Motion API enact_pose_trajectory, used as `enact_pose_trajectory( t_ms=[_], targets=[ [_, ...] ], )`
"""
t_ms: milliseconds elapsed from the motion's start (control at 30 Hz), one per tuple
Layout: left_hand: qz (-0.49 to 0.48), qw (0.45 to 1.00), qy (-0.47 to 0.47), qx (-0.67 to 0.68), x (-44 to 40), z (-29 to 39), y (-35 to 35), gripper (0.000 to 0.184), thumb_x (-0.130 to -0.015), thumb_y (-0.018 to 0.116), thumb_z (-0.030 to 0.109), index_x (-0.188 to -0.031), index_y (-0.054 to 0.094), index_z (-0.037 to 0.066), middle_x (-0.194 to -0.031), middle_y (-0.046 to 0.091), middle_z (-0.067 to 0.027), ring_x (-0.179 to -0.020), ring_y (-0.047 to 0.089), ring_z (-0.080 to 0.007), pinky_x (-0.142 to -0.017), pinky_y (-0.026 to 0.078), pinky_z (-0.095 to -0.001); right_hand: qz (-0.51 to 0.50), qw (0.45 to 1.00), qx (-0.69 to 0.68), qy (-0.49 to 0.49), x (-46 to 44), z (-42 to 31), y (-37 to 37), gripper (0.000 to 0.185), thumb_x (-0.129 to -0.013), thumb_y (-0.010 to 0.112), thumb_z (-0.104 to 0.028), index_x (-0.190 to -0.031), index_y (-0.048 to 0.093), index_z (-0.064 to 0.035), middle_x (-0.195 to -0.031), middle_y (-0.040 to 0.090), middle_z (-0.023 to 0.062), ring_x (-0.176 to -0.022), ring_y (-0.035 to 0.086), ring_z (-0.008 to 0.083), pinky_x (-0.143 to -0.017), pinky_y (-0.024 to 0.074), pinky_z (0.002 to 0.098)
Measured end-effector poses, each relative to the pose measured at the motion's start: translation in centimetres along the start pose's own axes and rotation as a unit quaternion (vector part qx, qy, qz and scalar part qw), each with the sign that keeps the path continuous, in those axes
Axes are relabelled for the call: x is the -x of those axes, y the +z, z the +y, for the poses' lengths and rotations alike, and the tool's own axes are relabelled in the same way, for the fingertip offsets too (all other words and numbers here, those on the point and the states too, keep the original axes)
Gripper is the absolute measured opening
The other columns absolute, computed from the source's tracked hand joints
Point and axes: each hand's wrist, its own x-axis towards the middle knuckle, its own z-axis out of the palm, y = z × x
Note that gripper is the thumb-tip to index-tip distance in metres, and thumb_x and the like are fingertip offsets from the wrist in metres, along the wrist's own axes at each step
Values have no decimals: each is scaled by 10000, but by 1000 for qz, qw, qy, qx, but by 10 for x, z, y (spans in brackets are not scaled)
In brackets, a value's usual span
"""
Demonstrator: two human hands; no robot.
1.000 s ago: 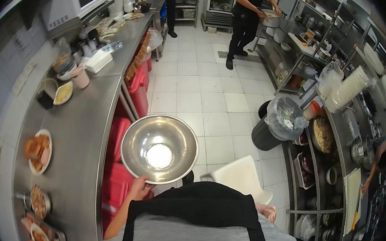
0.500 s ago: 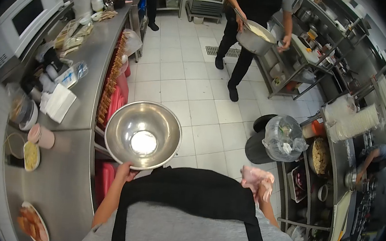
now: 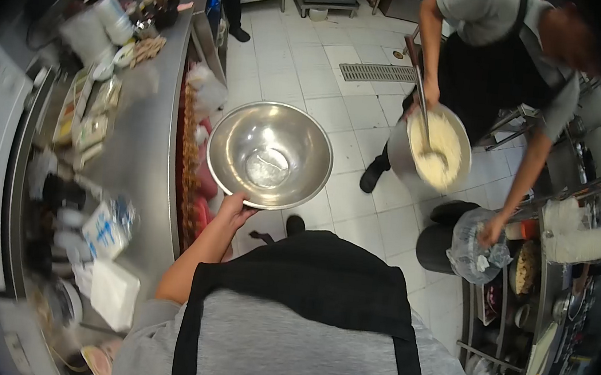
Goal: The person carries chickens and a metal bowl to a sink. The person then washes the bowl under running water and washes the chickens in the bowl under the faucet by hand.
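The metal bowl (image 3: 271, 151) is over the floor (image 3: 357, 208), ahead of my apron (image 3: 313, 277), its rim clamped in my left grip (image 3: 237, 211). My right grip is out of view; I cannot tell its state. Left of the bowl runs the surface (image 3: 147, 193); rightward, a co-worker (image 3: 487, 83) holds a pot (image 3: 406, 168).

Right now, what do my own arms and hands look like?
Your left hand is bare, with no glove or wristband showing, and a grey sleeve leaves the forearm uncovered. A black apron goes over the grey top. Your right hand is out of view.
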Motion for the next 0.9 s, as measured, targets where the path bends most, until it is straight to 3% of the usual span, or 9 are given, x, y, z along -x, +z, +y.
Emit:
enact_pose_trajectory(
  t_ms=[100, 200, 400, 667, 900],
  targets=[
    [13, 999, 3, -40, -86, 67, 46, 409, -728, 456, -65, -1134, 410, -46, -1078, 499, -199, -952, 559, -343, -844, 501, -493, 22, 999, -9, -35, -106, -50, 51, 78, -790, 546, -133, -779, 508, -66, -702, 480, 5, -649, 463, 114, -567, 409, 256],
    [-18, 1000, 6, -14, -161, 128, 85, 377, -771, 428, -30, -1144, 379, -46, -1033, 520, -186, -869, 595, -312, -741, 546, -441, 30, 998, -14, -59, -200, -92, 82, 83, -792, 549, -137, -780, 510, -65, -706, 482, 6, -652, 463, 113, -568, 408, 257],
    [46, 997, 32, -45, -296, 241, 141, 350, -758, 450, -27, -1102, 388, -56, -995, 512, -202, -811, 591, -313, -688, 550, -430, 37, 997, -32, -54, -353, -141, 149, 93, -794, 555, -144, -781, 515, -61, -716, 487, 9, -657, 462, 111, -571, 407, 258],
    [4, 999, -23, -37, -476, 342, 239, 418, -755, 465, -27, -1161, 370, -38, -1021, 507, -211, -841, 586, -318, -726, 543, -440, 111, 994, -11, 7, -473, -135, 223, 107, -798, 563, -154, -784, 521, -57, -728, 492, 14, -664, 461, 109, -575, 405, 259],
    [-99, 990, -65, -76, -605, 425, 403, 329, -792, 459, -37, -1112, 401, -82, -1068, 497, -201, -923, 581, -304, -840, 518, -413, 204, 975, 4, 88, -541, -125, 278, 119, -801, 569, -163, -785, 527, -53, -739, 497, 17, -670, 460, 106, -579, 404, 260]
  ],
)
